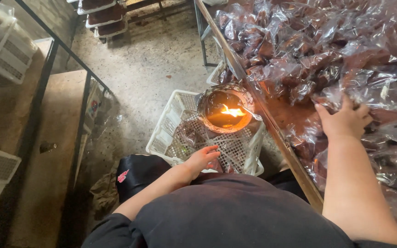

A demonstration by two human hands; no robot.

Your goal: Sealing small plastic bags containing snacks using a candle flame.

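Left hand [201, 158] rests open in the white crate [171, 133]; right hand [344, 120] grips a clear packet [364, 98] on the table [279, 110].

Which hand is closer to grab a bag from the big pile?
Right. The right hand already rests on the bags on the table; the left hand is down over the white crate.

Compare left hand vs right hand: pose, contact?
The left hand is low over the white plastic crate, fingers loosely curled, touching its mesh. The right hand is up on the table, pressed on a clear bag in the pile. Both are bare, palm down.
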